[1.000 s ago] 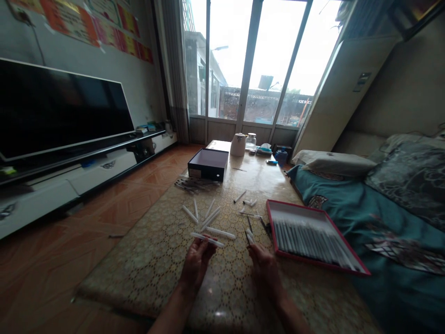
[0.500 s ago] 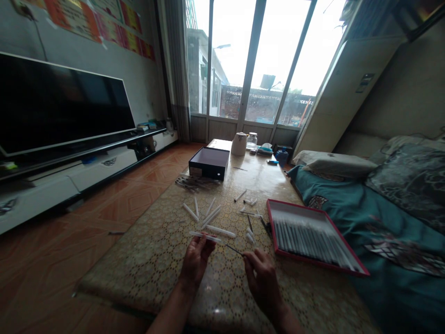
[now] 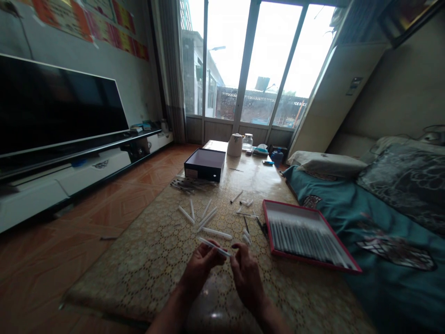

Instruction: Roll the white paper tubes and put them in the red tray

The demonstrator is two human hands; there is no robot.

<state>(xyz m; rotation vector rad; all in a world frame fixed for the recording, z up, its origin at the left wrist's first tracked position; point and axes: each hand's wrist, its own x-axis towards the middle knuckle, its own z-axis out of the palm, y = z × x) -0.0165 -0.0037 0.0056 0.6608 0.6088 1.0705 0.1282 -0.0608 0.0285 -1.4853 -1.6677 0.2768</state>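
1. White plastic tube point(image 3: 215, 247), slim and straight, pinched along its left half between thumb and fingers of left hand point(image 3: 200, 265), slanting down to the right just above the near part of the table point(image 3: 146, 278).
2. Right hand point(image 3: 247, 278) raised just beside the tube's right end, fingers point(image 3: 237, 254) curled and drawn together; any contact with the tube impossible to tell from this view.
3. Judged light and stiff, yet probably thin-walled: likely to crack under a hard squeeze and to roll on the glossy surface. Mid-length seemed the safest place for a gentle fingertip hold.
4. Loose tubes point(image 3: 205, 219) scattered farther away; thin dark rods point(image 3: 246, 225) lying to their right; red-rimmed tray point(image 3: 313, 260) of packed tubes at right; black box point(image 3: 205, 171) and dark rod pile point(image 3: 191, 185) far left.
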